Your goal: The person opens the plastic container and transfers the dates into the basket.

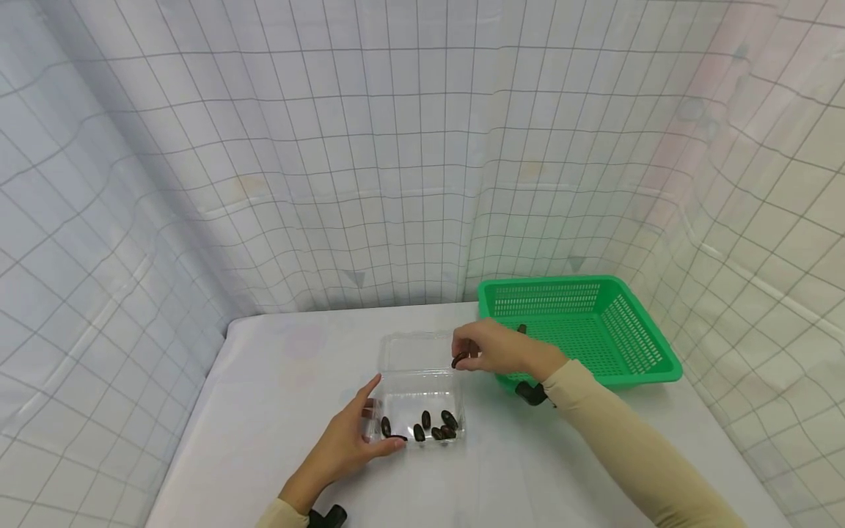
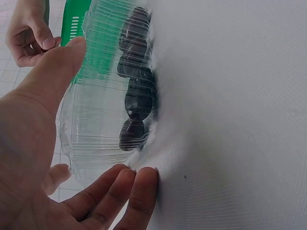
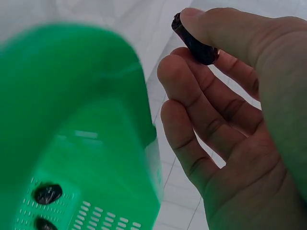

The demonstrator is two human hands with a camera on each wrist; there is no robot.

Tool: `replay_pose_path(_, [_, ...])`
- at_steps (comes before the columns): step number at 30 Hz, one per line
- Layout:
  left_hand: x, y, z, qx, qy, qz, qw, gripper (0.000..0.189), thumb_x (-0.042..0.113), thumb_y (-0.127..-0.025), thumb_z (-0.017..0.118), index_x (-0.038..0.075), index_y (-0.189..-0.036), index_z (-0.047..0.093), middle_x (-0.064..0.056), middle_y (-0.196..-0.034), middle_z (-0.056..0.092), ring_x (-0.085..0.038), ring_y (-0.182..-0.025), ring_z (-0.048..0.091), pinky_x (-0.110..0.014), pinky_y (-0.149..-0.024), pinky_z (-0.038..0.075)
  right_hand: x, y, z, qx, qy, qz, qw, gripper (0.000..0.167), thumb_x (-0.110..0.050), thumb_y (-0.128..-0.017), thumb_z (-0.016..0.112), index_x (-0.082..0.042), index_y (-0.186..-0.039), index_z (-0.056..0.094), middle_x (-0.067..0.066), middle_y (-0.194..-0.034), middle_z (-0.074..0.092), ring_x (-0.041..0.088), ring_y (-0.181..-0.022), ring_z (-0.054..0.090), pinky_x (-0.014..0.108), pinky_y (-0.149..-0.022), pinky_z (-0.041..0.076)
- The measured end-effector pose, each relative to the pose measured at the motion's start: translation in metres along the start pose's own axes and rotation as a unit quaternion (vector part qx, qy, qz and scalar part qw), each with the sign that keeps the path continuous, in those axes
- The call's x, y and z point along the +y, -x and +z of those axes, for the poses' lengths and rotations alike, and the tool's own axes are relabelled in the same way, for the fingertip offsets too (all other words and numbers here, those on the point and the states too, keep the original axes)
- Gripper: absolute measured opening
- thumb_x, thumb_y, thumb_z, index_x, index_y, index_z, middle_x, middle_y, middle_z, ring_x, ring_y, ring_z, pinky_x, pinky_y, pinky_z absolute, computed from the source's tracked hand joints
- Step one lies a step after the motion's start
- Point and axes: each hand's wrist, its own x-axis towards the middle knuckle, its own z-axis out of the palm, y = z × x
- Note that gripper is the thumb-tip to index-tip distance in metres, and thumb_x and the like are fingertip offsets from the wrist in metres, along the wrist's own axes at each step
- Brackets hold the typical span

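My right hand (image 1: 496,346) pinches a dark, glossy date (image 3: 195,42) between thumb and fingers, above the right side of the raised lid (image 1: 416,353). The clear plastic box (image 1: 416,396) stands with its lid folded back; several dates (image 1: 425,419) lie inside, mostly along the front and right. Around the box's left end my left hand (image 1: 345,442) is spread, thumb along the front and index finger by the back corner. In the left wrist view, its other fingers (image 2: 141,196) are extended low beside the box, near the white cloth.
A green slotted basket (image 1: 630,330) stands at the back right, just behind my right wrist. Dates (image 3: 48,193) lie in it too. White grid-patterned curtains (image 1: 422,161) hang close behind and along both sides of the white-covered table (image 1: 264,411).
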Motion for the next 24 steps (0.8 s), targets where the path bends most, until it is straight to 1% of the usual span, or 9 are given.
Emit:
replay_pose_path(4, [0.0,0.0,0.0,-0.001,0.002,-0.001,1.0,0.129,0.039,-0.081,0.11,0.022,-0.185,0.036,-0.016,-0.155,0.072,-0.028,-0.132,0.071,-0.028,-0.078,0.056,0.009,0.007,-0.007,0.016,-0.002,0.014,0.9998,0.011,-0.016,-0.105,0.089,-0.018,-0.104,0.078,-0.01,-0.1,0.082,-0.001,-0.086,0.069,0.025,-0.084,0.062])
replay_pose_path(11, [-0.001,0.0,0.001,0.0,0.003,-0.002,1.0,0.129,0.039,-0.081,0.11,0.022,-0.185,0.036,-0.017,-0.156,0.071,-0.028,-0.132,0.071,-0.028,-0.078,0.055,0.027,0.016,-0.018,0.041,-0.001,0.033,0.9986,0.008,-0.017,-0.106,0.089,-0.017,-0.106,0.08,-0.009,-0.104,0.086,0.0,-0.091,0.076,0.028,-0.088,0.065])
replay_pose_path(17, [-0.002,0.0,0.001,0.0,0.002,-0.001,1.0,0.129,0.04,-0.081,0.11,0.022,-0.185,0.036,-0.017,-0.156,0.071,-0.028,-0.132,0.07,-0.027,-0.078,0.055,0.038,0.023,-0.029,0.058,0.011,0.062,0.9963,0.009,-0.017,-0.105,0.089,-0.019,-0.108,0.081,-0.009,-0.105,0.085,0.002,-0.094,0.076,0.029,-0.089,0.065])
replay_pose_path(20, [-0.003,0.0,0.001,0.0,0.0,0.001,1.0,0.129,0.04,-0.081,0.11,0.022,-0.185,0.036,-0.017,-0.156,0.071,-0.028,-0.133,0.07,-0.028,-0.079,0.055,0.042,0.028,-0.033,0.065,0.008,0.078,0.9948,0.009,-0.018,-0.106,0.089,-0.02,-0.109,0.081,-0.009,-0.104,0.085,0.004,-0.095,0.076,0.029,-0.088,0.064])
replay_pose_path(24, [-0.004,-0.001,0.001,-0.002,-0.001,0.003,1.0,0.129,0.041,-0.082,0.109,0.022,-0.185,0.035,-0.017,-0.156,0.071,-0.029,-0.134,0.07,-0.028,-0.079,0.055,0.051,0.035,-0.037,0.073,0.003,0.084,0.9938,0.008,-0.019,-0.107,0.088,-0.02,-0.11,0.081,-0.008,-0.105,0.085,0.005,-0.096,0.077,0.03,-0.089,0.064])
